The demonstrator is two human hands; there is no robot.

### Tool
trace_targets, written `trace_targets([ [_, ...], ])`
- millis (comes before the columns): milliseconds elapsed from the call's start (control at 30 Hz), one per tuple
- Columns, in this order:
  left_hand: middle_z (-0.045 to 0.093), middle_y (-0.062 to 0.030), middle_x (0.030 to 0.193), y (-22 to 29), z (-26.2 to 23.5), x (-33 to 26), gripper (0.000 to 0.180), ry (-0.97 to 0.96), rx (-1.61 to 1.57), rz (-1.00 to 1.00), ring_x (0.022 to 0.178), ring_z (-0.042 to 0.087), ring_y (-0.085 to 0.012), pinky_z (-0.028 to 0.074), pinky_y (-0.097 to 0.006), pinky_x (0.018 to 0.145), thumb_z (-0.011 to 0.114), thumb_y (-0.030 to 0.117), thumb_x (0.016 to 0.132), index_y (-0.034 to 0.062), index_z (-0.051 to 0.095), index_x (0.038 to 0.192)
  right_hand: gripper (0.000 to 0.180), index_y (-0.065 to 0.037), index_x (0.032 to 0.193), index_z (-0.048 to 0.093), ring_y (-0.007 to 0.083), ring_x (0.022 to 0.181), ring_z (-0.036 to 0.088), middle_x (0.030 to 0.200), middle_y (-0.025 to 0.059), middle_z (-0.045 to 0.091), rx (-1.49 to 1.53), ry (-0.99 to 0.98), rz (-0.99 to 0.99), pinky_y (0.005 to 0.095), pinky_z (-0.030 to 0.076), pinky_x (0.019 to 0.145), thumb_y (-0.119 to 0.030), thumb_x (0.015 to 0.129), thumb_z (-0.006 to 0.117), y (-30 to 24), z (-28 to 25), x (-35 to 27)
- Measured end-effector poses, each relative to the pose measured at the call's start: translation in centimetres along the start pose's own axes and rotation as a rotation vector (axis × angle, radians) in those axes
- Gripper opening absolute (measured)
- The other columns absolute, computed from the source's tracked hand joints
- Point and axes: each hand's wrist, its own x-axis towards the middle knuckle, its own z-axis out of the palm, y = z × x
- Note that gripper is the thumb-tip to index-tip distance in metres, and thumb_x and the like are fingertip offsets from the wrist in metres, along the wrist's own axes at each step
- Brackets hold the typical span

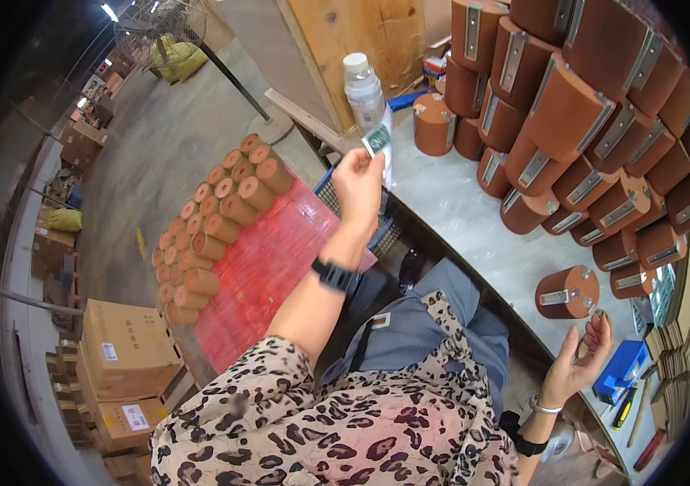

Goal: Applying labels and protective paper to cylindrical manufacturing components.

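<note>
My left hand [358,185] is raised near the far end of the bench, its thumb and fingers pinched on a small green-and-white label [376,141]. A clear plastic bottle with a white cap [364,91] stands just beyond that label. On the right, my right hand [578,366] hovers over the bench with half-curled fingers and the thumb apart from them. No held thing can be made out there. Close to its fingertips, a brown cylinder [573,293] with a metal strip on its side lies on the grey benchtop [450,219].
Stacked brown cylinders [568,105] with metal strips rise at the back right. Rows of lighter cylinders [223,202] stand on a red board [268,267] at left. Near my right hand lie a blue box [620,371], a yellow-handled tool [624,409] and cardboard sheets [689,348].
</note>
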Motion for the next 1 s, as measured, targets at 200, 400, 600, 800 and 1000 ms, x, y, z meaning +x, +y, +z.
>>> trace_targets([
  [200,0.066,-0.0005,0.083,4.9,-4.1,-12.6,0.014,-0.574,0.162,-0.112,0.069,0.055,-0.0038,0.044,-0.021,0.061,0.073,0.005,0.087,-0.0028,0.071,0.098,0.027,0.004,0.101,0.068,0.0318,0.089,0.065,0.099,0.0169,0.067,0.137,-0.481,-0.385,0.0369,0.052,0.080,0.006,0.074,0.075,-8.3,4.0,-0.1],
  [400,0.066,-0.0014,0.085,7.1,-2.7,-14.9,0.017,-0.726,0.015,-0.294,0.073,0.059,-0.0070,0.049,-0.023,0.066,0.073,0.004,0.086,-0.0031,0.069,0.101,0.026,0.000,0.094,0.067,0.0314,0.083,0.063,0.093,0.0128,0.065,0.256,-0.501,-0.383,0.0366,0.050,0.072,0.003,0.071,0.078,-10.7,9.2,-0.8],
  [600,0.069,-0.0039,0.088,8.0,-2.1,-15.2,0.019,-0.830,0.215,0.003,0.077,0.063,-0.0083,0.051,-0.024,0.069,0.072,-0.001,0.084,-0.0012,0.068,0.104,0.021,-0.001,0.093,0.067,0.0304,0.082,0.062,0.091,0.0120,0.066,0.180,-0.502,-0.407,0.0380,0.049,0.075,0.002,0.074,0.076,-9.8,8.2,-0.6],
  [800,0.067,-0.0037,0.081,7.8,-2.0,-15.8,0.009,-0.754,0.272,0.001,0.071,0.062,-0.0077,0.050,-0.024,0.065,0.074,0.000,0.083,-0.0011,0.067,0.089,0.023,0.002,0.095,0.067,0.0308,0.084,0.063,0.094,0.0150,0.068,0.191,-0.491,-0.417,0.0370,0.049,0.077,0.007,0.074,0.074,-9.0,7.9,-1.3],
  [1000,0.065,-0.0066,0.082,7.3,-1.8,-15.9,0.012,-0.755,0.197,0.061,0.070,0.064,-0.0120,0.051,-0.026,0.065,0.071,-0.003,0.082,-0.0017,0.069,0.093,0.025,0.003,0.096,0.066,0.0308,0.083,0.063,0.096,0.0160,0.068,0.194,-0.536,-0.460,0.0367,0.050,0.077,0.010,0.074,0.071,-8.4,8.2,-1.6],
])
